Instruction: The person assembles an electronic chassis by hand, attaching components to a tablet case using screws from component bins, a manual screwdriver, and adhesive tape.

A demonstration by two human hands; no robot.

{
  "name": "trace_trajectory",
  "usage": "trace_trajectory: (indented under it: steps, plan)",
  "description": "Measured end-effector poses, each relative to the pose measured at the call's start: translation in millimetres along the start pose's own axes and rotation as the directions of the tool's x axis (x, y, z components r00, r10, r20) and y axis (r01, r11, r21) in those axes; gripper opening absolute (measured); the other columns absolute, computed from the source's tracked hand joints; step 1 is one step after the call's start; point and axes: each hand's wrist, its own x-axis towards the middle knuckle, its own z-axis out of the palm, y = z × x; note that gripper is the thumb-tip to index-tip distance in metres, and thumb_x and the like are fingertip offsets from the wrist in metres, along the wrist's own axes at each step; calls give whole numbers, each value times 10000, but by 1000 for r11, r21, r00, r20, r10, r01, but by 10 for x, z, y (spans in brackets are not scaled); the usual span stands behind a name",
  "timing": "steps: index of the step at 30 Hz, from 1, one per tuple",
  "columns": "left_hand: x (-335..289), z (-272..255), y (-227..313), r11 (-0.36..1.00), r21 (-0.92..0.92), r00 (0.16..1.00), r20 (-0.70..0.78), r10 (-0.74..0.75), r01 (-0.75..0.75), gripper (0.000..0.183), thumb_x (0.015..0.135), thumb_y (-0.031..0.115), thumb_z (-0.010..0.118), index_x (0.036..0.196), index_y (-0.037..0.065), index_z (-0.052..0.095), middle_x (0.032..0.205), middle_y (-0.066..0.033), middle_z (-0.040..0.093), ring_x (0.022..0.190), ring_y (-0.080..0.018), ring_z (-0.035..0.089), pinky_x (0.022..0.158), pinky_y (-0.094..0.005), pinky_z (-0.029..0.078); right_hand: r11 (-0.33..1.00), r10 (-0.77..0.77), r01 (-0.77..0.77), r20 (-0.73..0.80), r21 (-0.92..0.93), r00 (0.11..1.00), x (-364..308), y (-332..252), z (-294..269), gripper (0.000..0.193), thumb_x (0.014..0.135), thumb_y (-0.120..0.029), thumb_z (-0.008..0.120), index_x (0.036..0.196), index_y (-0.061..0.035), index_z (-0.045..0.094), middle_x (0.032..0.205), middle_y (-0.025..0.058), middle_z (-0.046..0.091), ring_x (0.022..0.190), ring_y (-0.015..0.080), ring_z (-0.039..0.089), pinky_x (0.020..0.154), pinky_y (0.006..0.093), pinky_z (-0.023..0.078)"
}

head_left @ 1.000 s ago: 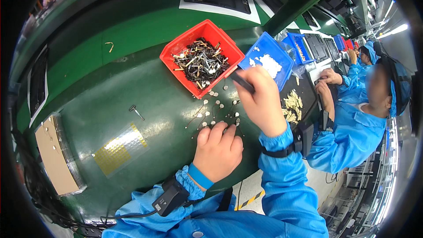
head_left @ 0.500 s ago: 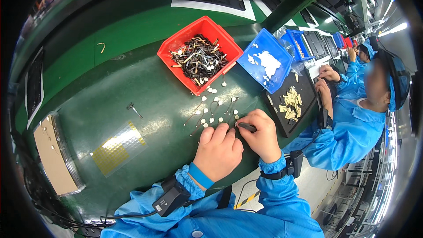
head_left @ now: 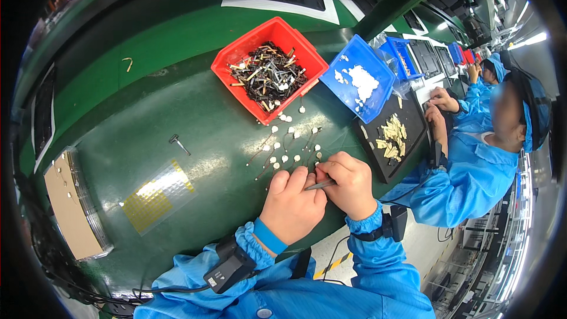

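Observation:
My right hand (head_left: pixel 349 184) grips a slim dark tool (head_left: pixel 320 185) that looks like tweezers; its thin end points toward my left hand (head_left: pixel 292 204). The left fingers are bent and pinched together close to the table, almost touching the right fingertips. Whatever lies between them is hidden. Just beyond both hands, several small pale discs with thin wires (head_left: pixel 285 158) are scattered on the green table (head_left: pixel 177 112). One disc (head_left: pixel 319 155) lies right by my right fingertips.
Beyond the discs stands a red bin (head_left: pixel 227 91) of dark and pale strips. A blue tray (head_left: pixel 369 109) holds white bits; a black tray (head_left: pixel 384 165) holds pale yellow pieces. Left are a yellow-dotted clear sheet (head_left: pixel 159 198) and cardboard (head_left: pixel 77 212). A co-worker (head_left: pixel 466 183) sits right.
In my right hand the dark tool has turned, its thin end now pointing left toward my left fingers. The right hand has shifted slightly down; the left hand has barely moved.

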Motion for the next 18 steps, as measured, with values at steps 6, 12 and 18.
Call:
trace_trajectory:
  steps: [6, 12, 18]
  plan:
    - [-32, 3, 5, 996, 87, 997, 74, 22, -28, 156, 644, 226, 649, 694, 90, 592, 879, -59, 633, 920, -234, 519, 784, -392, 333, 970, 171, -179, 63, 167, 983, 92, 63, -94, 192, 548, -3, 696, 694, -44, 578, 706, 76, 546, 578, 243, 574, 501, 306, 467]
    - [-27, 24, -25, 998, 62, 997, 74, 12, -17, 185, 630, 236, 666, 717, 82, 610, 907, -68, 638, 915, -236, 526, 786, -394, 338, 983, 141, -126, -103, 137, 985, 697, 54, -281, 170, 598, 23, 653, 735, -27, 566, 689, 100, 507, 636, 280, 534, 550, 341, 439]
    - [34, -6, 4, 1000, 17, 1000, 21, 16, -16, 201, 610, 232, 683, 704, 75, 600, 906, -69, 637, 918, -242, 530, 773, -394, 351, 997, -52, 61, -181, 42, 982, 1288, 107, 3, 164, 680, 17, 604, 836, -34, 608, 775, 120, 555, 723, 310, 574, 618, 368, 463]
